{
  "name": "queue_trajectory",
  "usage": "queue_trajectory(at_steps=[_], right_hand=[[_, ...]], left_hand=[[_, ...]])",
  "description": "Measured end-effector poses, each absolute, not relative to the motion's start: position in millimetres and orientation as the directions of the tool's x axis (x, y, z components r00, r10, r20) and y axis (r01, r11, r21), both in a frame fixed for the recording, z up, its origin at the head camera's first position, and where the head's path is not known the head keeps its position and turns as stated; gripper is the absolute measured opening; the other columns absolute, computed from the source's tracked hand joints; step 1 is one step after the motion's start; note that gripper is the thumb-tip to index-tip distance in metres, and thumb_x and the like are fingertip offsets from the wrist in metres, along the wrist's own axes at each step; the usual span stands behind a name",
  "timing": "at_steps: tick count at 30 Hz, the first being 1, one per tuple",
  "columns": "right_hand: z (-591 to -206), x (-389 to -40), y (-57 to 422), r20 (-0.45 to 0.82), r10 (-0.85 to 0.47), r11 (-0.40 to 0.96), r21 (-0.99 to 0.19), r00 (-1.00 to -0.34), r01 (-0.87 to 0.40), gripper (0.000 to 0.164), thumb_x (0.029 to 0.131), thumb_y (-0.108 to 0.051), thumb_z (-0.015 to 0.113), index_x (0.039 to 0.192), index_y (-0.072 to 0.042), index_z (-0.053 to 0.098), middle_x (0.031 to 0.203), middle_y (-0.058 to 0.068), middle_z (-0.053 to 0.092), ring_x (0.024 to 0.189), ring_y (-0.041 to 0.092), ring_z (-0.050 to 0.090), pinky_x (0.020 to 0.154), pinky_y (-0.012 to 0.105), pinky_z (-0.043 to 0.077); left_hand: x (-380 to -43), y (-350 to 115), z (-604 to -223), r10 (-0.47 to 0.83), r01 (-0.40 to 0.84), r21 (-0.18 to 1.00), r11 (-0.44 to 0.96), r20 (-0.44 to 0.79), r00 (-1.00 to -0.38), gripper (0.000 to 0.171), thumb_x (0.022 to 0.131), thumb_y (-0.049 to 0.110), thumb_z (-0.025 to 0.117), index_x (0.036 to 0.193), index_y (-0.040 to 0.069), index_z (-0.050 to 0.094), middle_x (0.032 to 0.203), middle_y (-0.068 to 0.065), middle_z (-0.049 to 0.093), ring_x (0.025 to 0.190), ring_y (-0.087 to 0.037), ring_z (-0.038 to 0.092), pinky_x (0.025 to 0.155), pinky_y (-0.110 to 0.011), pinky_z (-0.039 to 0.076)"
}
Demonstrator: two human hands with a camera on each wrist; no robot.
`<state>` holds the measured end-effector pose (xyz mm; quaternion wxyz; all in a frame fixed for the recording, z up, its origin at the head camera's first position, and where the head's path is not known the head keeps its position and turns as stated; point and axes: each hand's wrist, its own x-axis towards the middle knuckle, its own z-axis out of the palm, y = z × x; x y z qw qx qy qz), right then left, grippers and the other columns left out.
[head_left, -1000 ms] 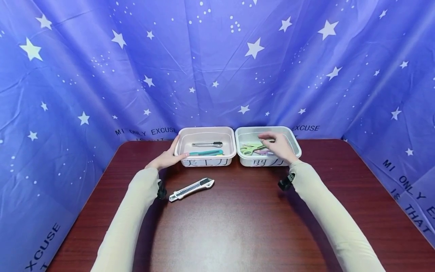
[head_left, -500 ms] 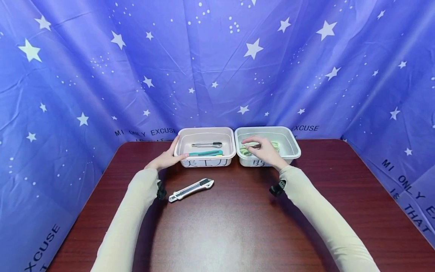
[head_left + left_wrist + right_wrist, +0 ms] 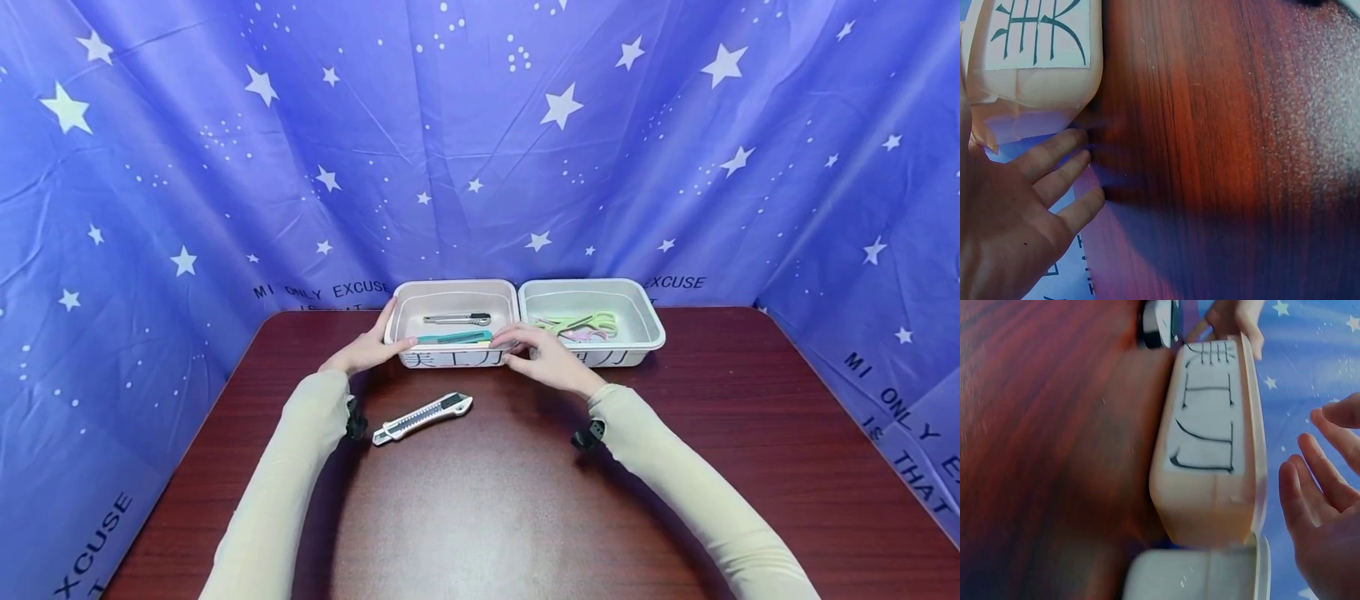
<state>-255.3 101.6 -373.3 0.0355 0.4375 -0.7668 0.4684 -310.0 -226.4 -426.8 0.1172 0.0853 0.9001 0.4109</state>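
My left hand [image 3: 363, 350] rests against the left end of the left white bin [image 3: 453, 284], its thumb along the front rim. In the left wrist view the outer fingers [image 3: 1054, 156] are straight and spread beside the bin. My right hand [image 3: 549, 360], fingers loosely bent with nothing between them, is at that bin's front right corner, overlapping the right white bin [image 3: 600, 285]. A small grey box cutter [image 3: 450, 319] and a teal box cutter [image 3: 453, 337] lie in the left bin. Green scissors [image 3: 600, 322] and pink scissors [image 3: 588, 336] lie in the right bin.
A larger white box cutter [image 3: 423, 419] lies on the brown wooden table [image 3: 480, 517], in front of the left bin. The bins stand side by side at the table's back edge, with labels of black characters. A blue curtain with stars [image 3: 480, 150] hangs behind.
My right hand has moved left, out from over the right bin to the left bin's front right corner, uncovering the scissors. My left hand has stayed in place.
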Motion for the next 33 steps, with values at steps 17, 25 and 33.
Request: queue_trajectory(at_steps=[17, 25, 33], right_hand=[[-418, -254, 69, 0.433, -0.708, 0.146, -0.684, -0.559, -0.715, 0.023, 0.079, 0.006, 0.060, 0.102, 0.003, 0.061, 0.106, 0.016, 0.058, 0.101, 0.026, 0.052, 0.075, 0.042, 0.046], [-448, -271, 54, 0.306, -0.753, 0.194, -0.743, -0.583, -0.640, 0.029, 0.081, -0.007, 0.063, 0.110, -0.005, 0.060, 0.110, 0.000, 0.057, 0.102, 0.017, 0.052, 0.083, 0.034, 0.044], [-454, -274, 38, 0.221, -0.796, 0.198, -0.785, -0.563, -0.588, 0.038, 0.077, -0.004, 0.066, 0.114, -0.005, 0.058, 0.108, 0.007, 0.060, 0.101, 0.018, 0.053, 0.085, 0.030, 0.042]], left_hand=[[-310, -227, -427, 0.258, 0.066, 0.765, 0.640, -0.133, -0.957, 0.095, 0.076, 0.059, 0.058, 0.140, 0.040, -0.010, 0.142, -0.021, 0.020, 0.120, -0.038, 0.031, 0.096, -0.052, 0.024], [-310, -227, -426, 0.244, 0.065, 0.750, 0.658, -0.130, -0.961, 0.094, 0.076, 0.060, 0.057, 0.140, 0.041, -0.010, 0.141, -0.022, 0.022, 0.120, -0.039, 0.032, 0.096, -0.052, 0.025], [-311, -227, -427, 0.232, 0.051, 0.735, 0.676, -0.146, -0.962, 0.095, 0.074, 0.062, 0.057, 0.139, 0.043, -0.009, 0.137, -0.025, 0.028, 0.117, -0.040, 0.035, 0.095, -0.051, 0.027]])
